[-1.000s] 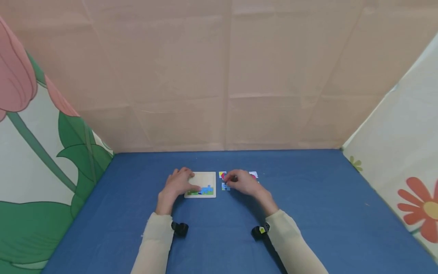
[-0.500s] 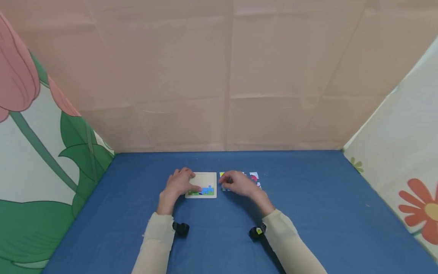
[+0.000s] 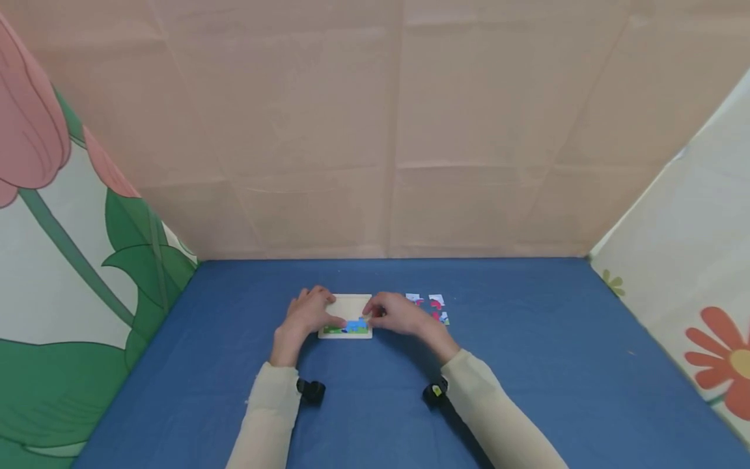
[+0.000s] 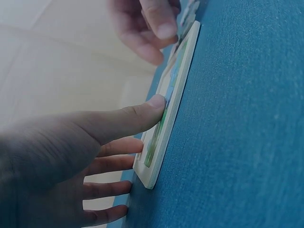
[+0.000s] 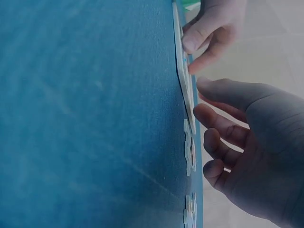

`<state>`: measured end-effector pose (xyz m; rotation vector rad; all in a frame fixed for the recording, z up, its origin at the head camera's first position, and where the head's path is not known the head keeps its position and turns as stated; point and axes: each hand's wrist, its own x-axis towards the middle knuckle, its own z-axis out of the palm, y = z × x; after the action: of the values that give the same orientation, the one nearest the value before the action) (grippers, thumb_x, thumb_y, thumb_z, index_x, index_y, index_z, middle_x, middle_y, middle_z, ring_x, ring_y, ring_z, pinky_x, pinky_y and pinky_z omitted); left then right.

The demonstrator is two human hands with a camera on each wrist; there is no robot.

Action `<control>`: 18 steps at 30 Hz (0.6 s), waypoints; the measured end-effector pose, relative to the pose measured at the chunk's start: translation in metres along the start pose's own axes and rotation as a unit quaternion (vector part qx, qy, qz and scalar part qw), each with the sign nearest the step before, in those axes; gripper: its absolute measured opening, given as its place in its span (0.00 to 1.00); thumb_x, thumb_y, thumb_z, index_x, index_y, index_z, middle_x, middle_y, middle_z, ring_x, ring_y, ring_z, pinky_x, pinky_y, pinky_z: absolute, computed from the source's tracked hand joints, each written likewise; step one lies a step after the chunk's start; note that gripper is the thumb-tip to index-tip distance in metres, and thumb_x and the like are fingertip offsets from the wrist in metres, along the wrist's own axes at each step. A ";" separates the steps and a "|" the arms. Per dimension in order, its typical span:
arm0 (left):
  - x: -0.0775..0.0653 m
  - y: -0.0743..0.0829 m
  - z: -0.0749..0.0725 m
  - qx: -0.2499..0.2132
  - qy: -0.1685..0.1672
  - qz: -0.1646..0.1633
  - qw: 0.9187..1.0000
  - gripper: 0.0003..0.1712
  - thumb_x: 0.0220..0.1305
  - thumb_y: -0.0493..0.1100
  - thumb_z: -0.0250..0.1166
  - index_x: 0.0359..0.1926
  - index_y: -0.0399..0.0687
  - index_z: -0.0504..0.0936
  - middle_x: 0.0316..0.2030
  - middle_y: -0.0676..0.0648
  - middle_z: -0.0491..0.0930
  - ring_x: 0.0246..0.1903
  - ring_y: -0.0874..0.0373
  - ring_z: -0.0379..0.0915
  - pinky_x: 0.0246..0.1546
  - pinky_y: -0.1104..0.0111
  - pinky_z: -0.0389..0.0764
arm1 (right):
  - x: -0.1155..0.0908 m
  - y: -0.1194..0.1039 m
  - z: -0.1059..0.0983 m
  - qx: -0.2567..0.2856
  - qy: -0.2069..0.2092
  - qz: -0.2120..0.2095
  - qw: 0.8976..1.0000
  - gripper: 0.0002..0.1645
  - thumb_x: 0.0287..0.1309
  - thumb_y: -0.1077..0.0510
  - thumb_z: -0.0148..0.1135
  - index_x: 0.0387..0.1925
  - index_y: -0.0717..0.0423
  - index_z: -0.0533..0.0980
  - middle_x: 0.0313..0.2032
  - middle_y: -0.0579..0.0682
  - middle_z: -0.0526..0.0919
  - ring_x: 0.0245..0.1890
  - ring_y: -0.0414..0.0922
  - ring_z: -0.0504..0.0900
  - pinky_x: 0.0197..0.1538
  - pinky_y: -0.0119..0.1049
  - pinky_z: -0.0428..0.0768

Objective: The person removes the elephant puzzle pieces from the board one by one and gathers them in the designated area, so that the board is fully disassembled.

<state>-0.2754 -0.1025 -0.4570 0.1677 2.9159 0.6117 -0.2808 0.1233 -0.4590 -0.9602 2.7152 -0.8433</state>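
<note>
2 pale sleeves (image 3: 266, 404) nearest, running up from the bottom edge, each with 1 black wrist camera (image 3: 312, 392) at the cuff; blue cloth (image 3: 363, 420) beneath. Left hand (image 3: 303, 317) beyond its cuff: fingers extended and spread, thumb laid on the wooden puzzle tray (image 3: 349, 304) over its near strip, index fingertip by the tray's left edge. Tray flat on the cloth, between the 2 hands; fitted pieces (image 3: 355, 326), blue and green, along its near side, pale base showing farther back. Right hand (image 3: 402, 314) at the tray's right edge, fingers bent, thumb and index tips drawn close together by the right end of the fitted strip; whether they pinch a piece, cannot tell, tips small and partly hidden. Loose pieces (image 3: 436, 300), at least 3, white with red and pink, on the cloth right of that hand, apart from the tray. Farther: creased tan backdrop (image 3: 351, 130) at the cloth's far edge, flanked by a pink tulip (image 3: 26, 104) print on the left, an orange-red flower (image 3: 739, 361) on a white panel to the right
</note>
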 end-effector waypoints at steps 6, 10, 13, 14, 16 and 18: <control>0.000 0.000 0.000 -0.001 0.003 0.003 1.000 0.39 0.50 0.62 0.76 0.59 0.48 0.80 0.66 0.44 0.71 0.64 0.43 0.62 0.68 0.45 0.62 | 0.005 0.003 0.002 -0.006 -0.026 0.006 1.000 0.13 0.58 0.57 0.70 0.45 0.52 0.83 0.31 0.43 0.80 0.31 0.37 0.74 0.37 0.31 0.75; 0.000 0.000 0.001 0.000 0.003 0.004 1.000 0.39 0.50 0.62 0.76 0.59 0.48 0.81 0.66 0.44 0.71 0.64 0.44 0.62 0.68 0.44 0.62 | 0.006 0.003 0.004 0.001 -0.045 0.012 0.999 0.15 0.57 0.56 0.71 0.47 0.52 0.83 0.32 0.46 0.79 0.32 0.39 0.74 0.38 0.32 0.74; 0.001 0.000 0.002 0.003 0.002 0.004 1.000 0.39 0.50 0.62 0.76 0.59 0.48 0.80 0.66 0.44 0.71 0.64 0.43 0.62 0.67 0.44 0.63 | 0.007 0.002 0.003 0.007 -0.057 0.017 0.998 0.17 0.56 0.56 0.72 0.48 0.53 0.82 0.33 0.48 0.78 0.32 0.40 0.73 0.38 0.33 0.73; 0.001 0.000 0.002 0.003 0.002 0.003 1.000 0.39 0.50 0.62 0.76 0.59 0.48 0.80 0.66 0.44 0.71 0.64 0.44 0.62 0.67 0.44 0.63 | 0.007 0.001 0.003 0.008 -0.060 0.018 0.998 0.17 0.56 0.56 0.72 0.48 0.53 0.82 0.33 0.49 0.78 0.32 0.40 0.73 0.38 0.33 0.73; 0.001 0.000 0.002 0.004 0.004 0.002 1.000 0.39 0.50 0.62 0.76 0.59 0.48 0.80 0.66 0.44 0.71 0.64 0.44 0.62 0.67 0.44 0.63 | 0.007 0.000 0.002 0.008 -0.064 0.019 0.998 0.17 0.56 0.56 0.72 0.48 0.53 0.82 0.33 0.49 0.78 0.32 0.40 0.72 0.37 0.33 0.72; 0.001 0.000 0.001 0.004 0.004 0.002 1.000 0.39 0.50 0.62 0.76 0.59 0.48 0.80 0.66 0.44 0.71 0.64 0.44 0.62 0.67 0.45 0.63 | 0.009 -0.002 0.001 0.006 -0.066 0.021 0.998 0.16 0.56 0.56 0.73 0.47 0.53 0.82 0.32 0.48 0.77 0.32 0.40 0.72 0.37 0.33 0.72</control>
<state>-0.2760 -0.1020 -0.4584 0.1713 2.9264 0.6034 -0.2861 0.1162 -0.4585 -0.9200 2.6060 -0.7584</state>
